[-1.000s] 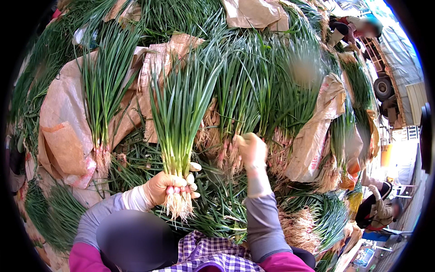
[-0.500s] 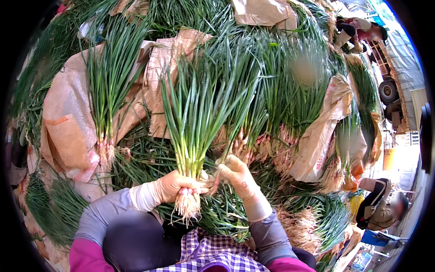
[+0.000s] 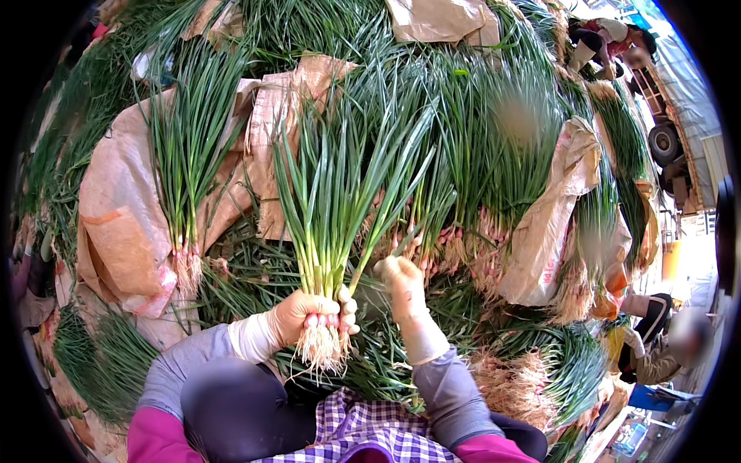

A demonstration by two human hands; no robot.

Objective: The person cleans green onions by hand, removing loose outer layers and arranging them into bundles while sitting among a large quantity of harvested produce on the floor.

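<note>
My left hand, in a pale glove, grips a bunch of spring onions just above the roots. The long green leaves fan upward, and the pinkish bulbs and straw-coloured roots hang below the fist. To the right of the bunch is my gloved right hand, apart from it. Motion smears its fingers, so whether anything is in them is unclear. Beyond it stands a row of more spring onions, roots toward me. Another bunch lies to the left on a tan sack.
Loose green leaves cover the ground under my hands. A pile of root ends lies at the lower right, near a crumpled sack. Two other people, one crouching, are at the right edge, with a vehicle wheel.
A spring onion that was in my right hand has joined the bunch in my left. My right hand has drawn away from the bunch, slightly right and up.
</note>
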